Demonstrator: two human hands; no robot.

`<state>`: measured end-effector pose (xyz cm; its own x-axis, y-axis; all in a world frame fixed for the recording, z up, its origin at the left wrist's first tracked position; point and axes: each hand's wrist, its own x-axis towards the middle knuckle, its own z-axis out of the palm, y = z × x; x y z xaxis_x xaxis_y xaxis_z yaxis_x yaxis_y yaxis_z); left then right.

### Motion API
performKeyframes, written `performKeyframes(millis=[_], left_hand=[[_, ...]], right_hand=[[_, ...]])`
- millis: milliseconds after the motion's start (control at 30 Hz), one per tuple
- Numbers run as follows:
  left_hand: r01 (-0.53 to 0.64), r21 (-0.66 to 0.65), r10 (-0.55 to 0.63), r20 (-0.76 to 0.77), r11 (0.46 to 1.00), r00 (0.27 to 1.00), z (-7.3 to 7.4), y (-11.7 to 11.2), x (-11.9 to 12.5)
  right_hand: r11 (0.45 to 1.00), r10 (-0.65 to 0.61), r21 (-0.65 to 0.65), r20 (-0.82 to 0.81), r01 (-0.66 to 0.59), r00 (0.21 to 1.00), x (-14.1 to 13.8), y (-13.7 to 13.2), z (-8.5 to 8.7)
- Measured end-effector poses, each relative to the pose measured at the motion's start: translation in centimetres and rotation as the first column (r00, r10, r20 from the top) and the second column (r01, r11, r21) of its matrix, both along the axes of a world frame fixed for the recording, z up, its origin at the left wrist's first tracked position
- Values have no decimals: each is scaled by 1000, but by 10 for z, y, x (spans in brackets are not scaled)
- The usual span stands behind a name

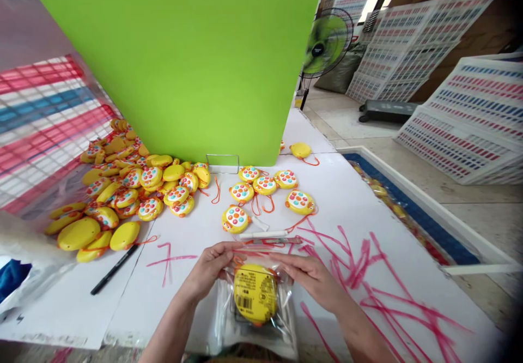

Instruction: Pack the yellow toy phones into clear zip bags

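In front of me lies a clear plastic bag (284,327) with a yellow animal-shaped toy (255,295) inside. The toy's back, with black print and a barcode, faces up. My left hand (210,269) is closed, pinching the bag's top edge at its left corner. Along the right part of that same edge, my right hand (314,277) grips the plastic between thumb and fingers. Just beyond the bag are a white marker (263,234) and its loose cap (260,223). Several yellow toys with coloured dots and orange cords, one of them here (236,219), lie farther back.
A big pile of these toys (151,176) covers the table's left side, near a black marker (114,269). A tall green board (196,68) stands behind. Pink scribbles mark the white tabletop (163,308). To the right are a tray (420,232), plastic crates (469,118) and a fan (329,41).
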<state>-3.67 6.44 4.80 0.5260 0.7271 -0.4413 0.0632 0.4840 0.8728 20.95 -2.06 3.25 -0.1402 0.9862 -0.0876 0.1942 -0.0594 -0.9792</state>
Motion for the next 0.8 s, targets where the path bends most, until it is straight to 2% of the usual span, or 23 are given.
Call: performKeyframes(millis=[100,200,367,467,600,667,800], left_hand=[[9,4,-9,-4,1000,1000,3,0,2],[48,-2,-48,27,999,998,7,-1,1],[160,1,-159,80,987,984,13,-2,-8],[207,49,-210,80,977,974,15,-3,-10],[195,95,-201,64,976,977,17,-6,-6],[164,101,-172,77,981,982,17,-7,-4],[120,63,-127,123,991,984,14,-7,-2]], right_hand=[[998,47,36,13,-48,999,5,-1,0],[992,122,-2,11,-122,992,12,-3,2],[970,239,-28,-29,-240,971,20,-7,5],[982,179,-58,-64,-182,982,17,-6,2],[991,38,-121,-160,-58,986,9,-1,-6],[987,43,-147,-173,-69,984,6,1,-8],[981,129,-138,-67,-137,989,4,1,-5]])
